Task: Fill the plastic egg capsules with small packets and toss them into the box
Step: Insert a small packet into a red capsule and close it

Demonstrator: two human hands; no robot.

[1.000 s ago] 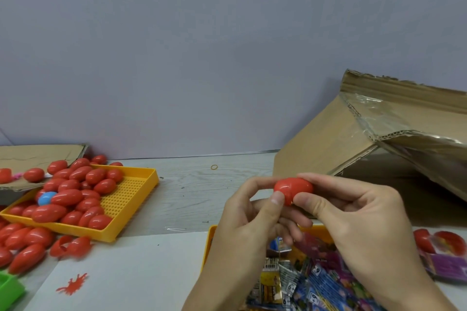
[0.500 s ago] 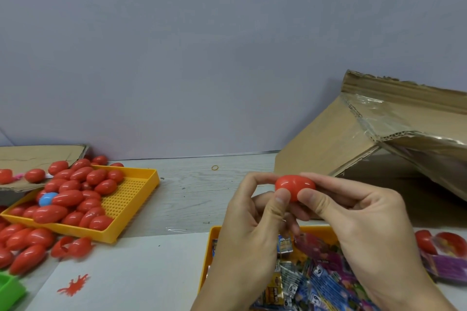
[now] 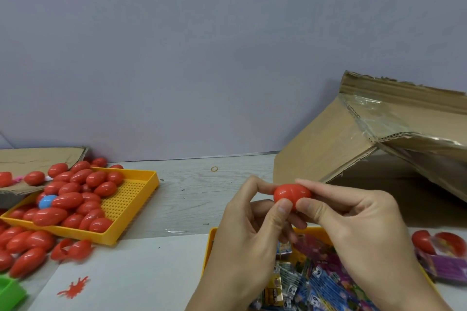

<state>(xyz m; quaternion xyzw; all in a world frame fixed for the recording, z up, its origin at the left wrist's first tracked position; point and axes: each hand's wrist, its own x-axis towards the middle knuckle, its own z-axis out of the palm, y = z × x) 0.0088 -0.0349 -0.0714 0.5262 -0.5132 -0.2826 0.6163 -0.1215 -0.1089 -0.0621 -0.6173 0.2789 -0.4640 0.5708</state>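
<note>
A yellow tray (image 3: 141,192) on the left of the worktop (image 3: 202,199) holds a heap of red egg capsules (image 3: 75,197) with one blue capsule (image 3: 47,201) among them; more red ones have spilled onto the worktop beside it. A second yellow tray (image 3: 207,247), near the person and partly hidden by both hands, is filled with small printed packets (image 3: 310,285). The cardboard box (image 3: 353,149) lies tipped on the right, its opening facing the person. Over the packet tray, the left hand (image 3: 242,240) and right hand (image 3: 353,230) together pinch one closed red capsule (image 3: 292,193) between thumbs and fingertips. Right of them lie two red capsule halves (image 3: 439,241) and a purple packet (image 3: 447,267). A rubber band (image 3: 214,169) sits on the worktop by the plain grey wall (image 3: 202,58). A white sheet (image 3: 121,278) bearing a red splat (image 3: 73,290) covers the near worktop, and a green thing (image 3: 8,293) shows at the left edge.
</note>
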